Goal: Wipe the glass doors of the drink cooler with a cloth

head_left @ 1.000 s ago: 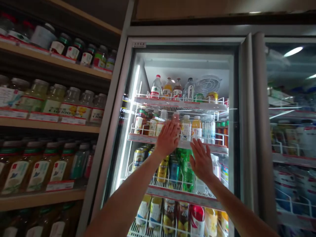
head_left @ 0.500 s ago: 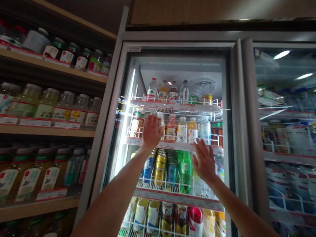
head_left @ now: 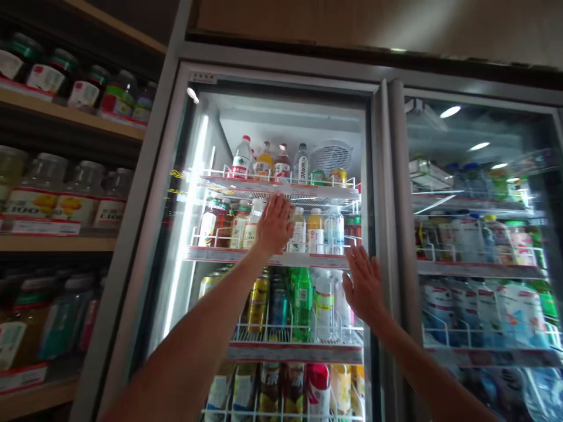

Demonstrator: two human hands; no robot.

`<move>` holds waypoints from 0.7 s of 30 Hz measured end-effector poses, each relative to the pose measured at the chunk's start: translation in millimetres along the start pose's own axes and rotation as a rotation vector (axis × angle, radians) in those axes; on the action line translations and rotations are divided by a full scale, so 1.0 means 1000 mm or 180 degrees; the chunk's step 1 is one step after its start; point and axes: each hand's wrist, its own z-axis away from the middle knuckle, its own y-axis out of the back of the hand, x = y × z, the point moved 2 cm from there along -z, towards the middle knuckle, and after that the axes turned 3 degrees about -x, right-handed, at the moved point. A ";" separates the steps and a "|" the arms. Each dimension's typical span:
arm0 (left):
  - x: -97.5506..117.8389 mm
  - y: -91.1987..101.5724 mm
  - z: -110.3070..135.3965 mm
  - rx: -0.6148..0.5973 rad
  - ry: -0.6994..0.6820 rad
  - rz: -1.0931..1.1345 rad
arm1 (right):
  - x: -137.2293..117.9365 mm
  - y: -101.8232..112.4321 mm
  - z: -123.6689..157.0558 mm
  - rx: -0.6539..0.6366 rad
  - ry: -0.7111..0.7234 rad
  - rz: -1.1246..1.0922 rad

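My left hand (head_left: 275, 225) is raised with its fingers stretched upward and holds nothing. It is in front of the second shelf of the lit drinks fridge (head_left: 281, 351), covering part of the bottles there. Lower and to the right, my right hand (head_left: 364, 282) is open too, thumb apart and fingers up, near the right side of the door frame. Juice and tea bottles (head_left: 315, 231) stand around the left hand's outline. Below are gold cans (head_left: 257, 302) and a green soda bottle (head_left: 301, 296). Whether either palm touches the glass I cannot tell.
Wooden shelves with juice bottles (head_left: 79, 187) stand on the left. A silver door handle (head_left: 389, 234) runs vertically beside a second glass-door fridge (head_left: 479, 269) stocked with bottles. Small bottles (head_left: 241, 158) line the lit fridge's top shelf. Ceiling lights reflect in the glass.
The view has turned right, so the fridges and shelves sit further left and more of the second fridge shows. Both hands stay raised and open; the left now covers bottles further right.
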 end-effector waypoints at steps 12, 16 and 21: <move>0.161 -0.038 0.049 -0.1107 -0.2597 0.0577 | 0.059 0.048 0.017 0.0012 -0.0019 0.0048; 0.141 -0.034 0.031 -0.0973 -0.1703 0.0429 | 0.062 0.047 0.017 -0.0092 0.0009 0.0058; 0.156 -0.029 0.075 -0.1047 -0.1899 0.0399 | 0.055 0.037 0.015 -0.0180 -0.0076 -0.0022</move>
